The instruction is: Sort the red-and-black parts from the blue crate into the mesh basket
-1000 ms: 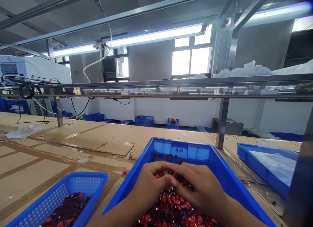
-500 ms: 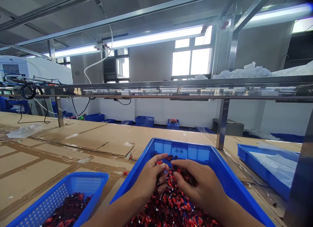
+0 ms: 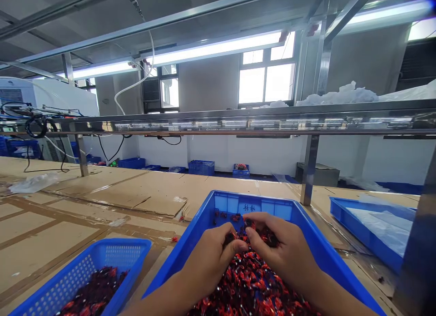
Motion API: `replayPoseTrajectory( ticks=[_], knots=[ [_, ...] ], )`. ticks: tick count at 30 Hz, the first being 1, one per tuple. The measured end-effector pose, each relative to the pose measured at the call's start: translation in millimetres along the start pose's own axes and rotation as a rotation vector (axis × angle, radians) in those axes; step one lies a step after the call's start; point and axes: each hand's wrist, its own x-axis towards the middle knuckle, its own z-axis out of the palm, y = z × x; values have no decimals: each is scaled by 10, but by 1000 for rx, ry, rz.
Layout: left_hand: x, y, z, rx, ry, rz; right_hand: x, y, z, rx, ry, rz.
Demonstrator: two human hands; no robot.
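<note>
A big blue plastic crate [image 3: 235, 202] stands in front of me, holding a heap of small red-and-black parts [image 3: 252, 284]. Both hands are down inside it, just above the heap. My left hand [image 3: 213, 259] pinches a dark piece between thumb and fingers. Facing it, my right hand [image 3: 277, 248] curls around a few small parts, its fingertips almost meeting my left hand. The parts are too small and tangled to identify exactly. Some loose ones lie on the crate's floor near its far wall.
A small blue mesh basket [image 3: 126, 250] of dark red parts sits at lower left. On the right, a blue tray [image 3: 361, 229] holds white plastic sheeting. Both stand on a cardboard-covered bench [image 3: 102, 202] beneath a steel shelf rail [image 3: 238, 123]. A steel upright [image 3: 309, 170] rises behind the crate.
My hands have risen slightly from the heap and closed toward each other, fingers now pinching parts. The view has shifted very slightly.
</note>
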Motion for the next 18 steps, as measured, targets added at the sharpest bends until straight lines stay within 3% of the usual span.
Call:
replayPoseTrajectory(
  ticks=[7, 13, 18],
  knots=[
    [-71, 86, 25, 72, 64, 32, -18, 10, -33, 3, -37, -201],
    [-97, 105, -5, 129, -6, 96, -42, -17, -26, -2, -40, -315],
    [-114, 50, 41, 185, -35, 87, -99, -12, 62, 16, -118, -248]
  ],
)
